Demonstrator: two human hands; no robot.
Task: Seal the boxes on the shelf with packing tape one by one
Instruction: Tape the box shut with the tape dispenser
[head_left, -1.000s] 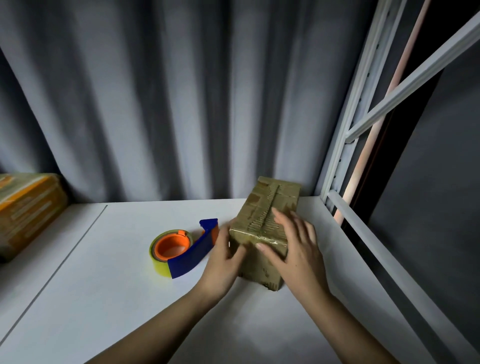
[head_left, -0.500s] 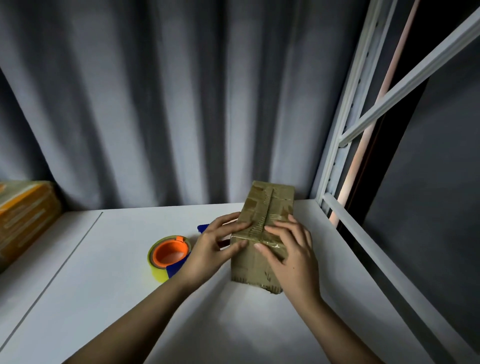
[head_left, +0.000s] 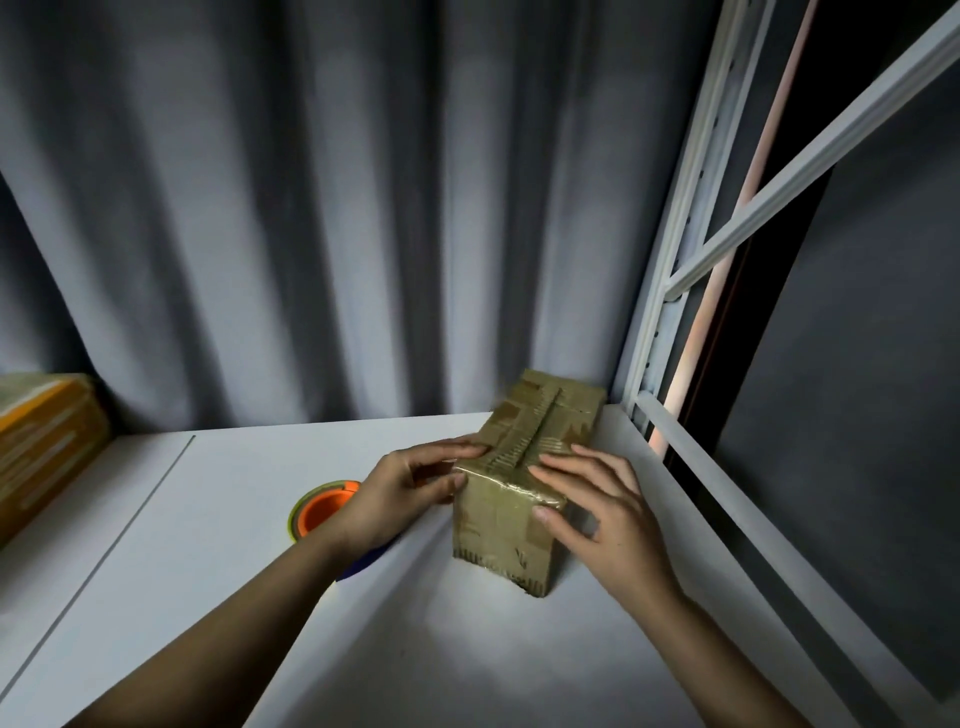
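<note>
Two boxes (head_left: 524, 467) (head_left: 41, 452); one tape roll (head_left: 322, 512); two hands (head_left: 405, 493) (head_left: 602, 514)

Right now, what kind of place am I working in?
Probably a storage or packing corner. You're at a white shelf in a metal rack frame, with a taped cardboard box, a tape dispenser, and a grey curtain behind.
</note>
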